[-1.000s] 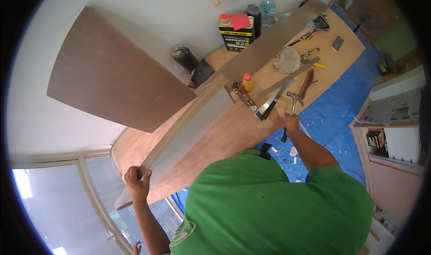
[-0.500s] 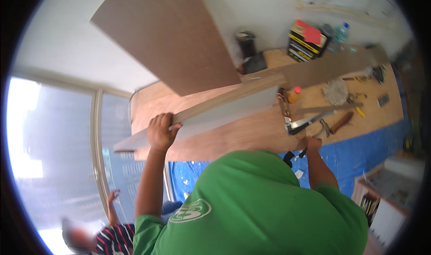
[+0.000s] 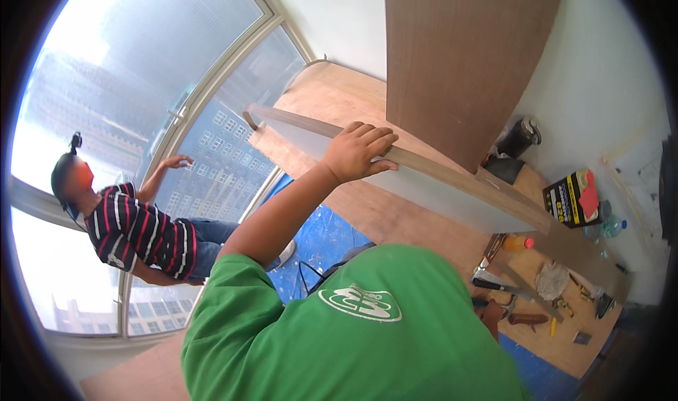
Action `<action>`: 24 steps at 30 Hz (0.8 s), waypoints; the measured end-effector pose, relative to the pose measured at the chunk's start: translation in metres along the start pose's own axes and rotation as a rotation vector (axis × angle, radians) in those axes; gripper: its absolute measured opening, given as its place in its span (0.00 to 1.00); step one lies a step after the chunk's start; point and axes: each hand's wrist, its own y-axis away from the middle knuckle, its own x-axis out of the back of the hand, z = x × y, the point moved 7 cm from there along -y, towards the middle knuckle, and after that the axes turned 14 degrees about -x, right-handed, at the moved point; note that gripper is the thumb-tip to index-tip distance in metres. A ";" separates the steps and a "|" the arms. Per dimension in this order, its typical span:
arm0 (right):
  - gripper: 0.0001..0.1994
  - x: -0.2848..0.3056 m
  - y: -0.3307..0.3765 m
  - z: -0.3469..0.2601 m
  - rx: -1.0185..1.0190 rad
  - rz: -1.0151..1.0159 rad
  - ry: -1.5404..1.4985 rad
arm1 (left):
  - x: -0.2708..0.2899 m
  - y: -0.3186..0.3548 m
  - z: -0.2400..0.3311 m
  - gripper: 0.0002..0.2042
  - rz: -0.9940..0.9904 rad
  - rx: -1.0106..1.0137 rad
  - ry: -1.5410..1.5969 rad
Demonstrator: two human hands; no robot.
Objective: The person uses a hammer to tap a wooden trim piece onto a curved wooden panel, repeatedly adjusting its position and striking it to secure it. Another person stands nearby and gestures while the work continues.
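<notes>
While tools litter the plywood floor (image 3: 367, 210), left-hand fingers (image 3: 367, 136) curl around the long board (image 3: 452, 189).

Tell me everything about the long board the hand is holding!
The long board is a narrow panel standing on its long edge. Its top edge looks like brown wood; its broad face is pale grey-white and smooth. It runs slantwise over the wooden worktop, from near the window toward the tools. The left hand grips its top edge, fingers curled over it. Its far end passes beneath a big brown panel leaning on the wall.
</notes>
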 end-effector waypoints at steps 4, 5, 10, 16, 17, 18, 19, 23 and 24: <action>0.26 0.037 -0.016 -0.008 0.092 0.272 -0.007 | 0.003 0.019 -0.021 0.27 -0.153 0.145 0.056; 0.23 0.040 -0.020 -0.013 0.124 0.260 -0.095 | 0.003 0.019 -0.021 0.26 -0.180 0.147 0.071; 0.13 0.039 -0.031 -0.046 0.232 0.045 -0.616 | -0.010 -0.003 0.000 0.25 -0.278 0.142 0.157; 0.08 0.005 0.027 -0.116 0.144 -0.174 -0.709 | -0.040 -0.038 0.032 0.26 -0.385 0.163 0.186; 0.07 -0.002 0.042 -0.130 0.150 -0.238 -0.728 | -0.038 -0.043 0.033 0.26 -0.355 0.165 0.153; 0.07 -0.012 0.057 -0.143 0.128 -0.322 -0.740 | -0.040 -0.045 0.033 0.26 -0.360 0.172 0.176; 0.07 -0.019 0.072 -0.153 0.114 -0.392 -0.735 | -0.043 -0.046 0.032 0.27 -0.393 0.192 0.196; 0.08 -0.036 0.112 -0.192 0.121 -0.486 -0.767 | -0.048 -0.048 0.026 0.27 -0.457 0.236 0.218; 0.08 -0.037 0.116 -0.199 0.137 -0.497 -0.780 | -0.047 -0.049 0.025 0.28 -0.452 0.229 0.214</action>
